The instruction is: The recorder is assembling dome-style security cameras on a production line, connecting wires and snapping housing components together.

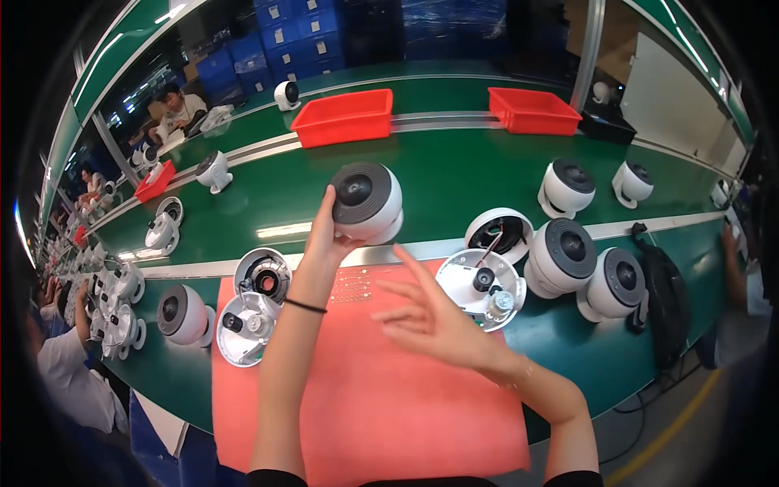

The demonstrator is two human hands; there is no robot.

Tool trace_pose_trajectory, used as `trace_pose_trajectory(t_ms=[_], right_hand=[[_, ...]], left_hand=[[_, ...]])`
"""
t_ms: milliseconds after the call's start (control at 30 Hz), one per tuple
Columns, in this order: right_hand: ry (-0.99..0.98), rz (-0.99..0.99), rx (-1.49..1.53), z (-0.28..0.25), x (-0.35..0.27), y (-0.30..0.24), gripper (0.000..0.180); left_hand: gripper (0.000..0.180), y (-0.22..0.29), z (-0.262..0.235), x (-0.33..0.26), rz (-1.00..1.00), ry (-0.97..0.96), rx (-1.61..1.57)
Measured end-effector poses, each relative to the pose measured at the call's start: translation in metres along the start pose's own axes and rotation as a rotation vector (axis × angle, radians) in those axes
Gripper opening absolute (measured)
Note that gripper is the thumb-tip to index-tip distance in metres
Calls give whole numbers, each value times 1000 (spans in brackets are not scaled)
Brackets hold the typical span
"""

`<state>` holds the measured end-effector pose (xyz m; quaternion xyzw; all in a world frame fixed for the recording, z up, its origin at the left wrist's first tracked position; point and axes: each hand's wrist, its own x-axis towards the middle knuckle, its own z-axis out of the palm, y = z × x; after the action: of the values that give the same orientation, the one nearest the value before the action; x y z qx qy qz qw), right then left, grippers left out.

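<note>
My left hand (326, 235) grips a round white device (388, 203) with a dark grey ringed face and a black lens-like centre, held up over the rail at the bench's middle. My right hand (434, 316) is just below it, fingers stretched and spread, with nothing in them. Beneath both arms lies a pink mat (389, 406). Several small flat parts (351, 286) form rows at its far edge. One opened white housing (243, 329) rests left of my left forearm. Another opened housing (466, 280), showing a motor-like part inside, sits beyond my right hand.
Closed devices of the same kind stand at the left (185, 315) and right (560, 256). A black bag (665, 300) lies at the right. Beyond the rail are two red bins (345, 118) (534, 111) on a green belt. Other people work along the left side; another's arm shows at far right.
</note>
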<state>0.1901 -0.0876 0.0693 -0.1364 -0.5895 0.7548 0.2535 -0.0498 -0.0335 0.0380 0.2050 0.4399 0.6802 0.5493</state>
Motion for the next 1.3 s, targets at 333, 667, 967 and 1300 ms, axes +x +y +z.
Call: trace_pose_trajectory(t_ms=[333,667,967,1300], right_hand=[[577,-290,-582,-54,-110,20,66],[434,-34,-58,-41,-110,48,81],[150,-586,-1316,-72,-84,46,28],[168,-494,-1959,-122,-55,35,41]], left_hand=[[73,-37,17,11,-26,165,116],[69,-87,43,-132,-383,-287,239],[55,-88,30,-115,-150,-197,221],[47,-81,-13,-103,-186,-49,72]])
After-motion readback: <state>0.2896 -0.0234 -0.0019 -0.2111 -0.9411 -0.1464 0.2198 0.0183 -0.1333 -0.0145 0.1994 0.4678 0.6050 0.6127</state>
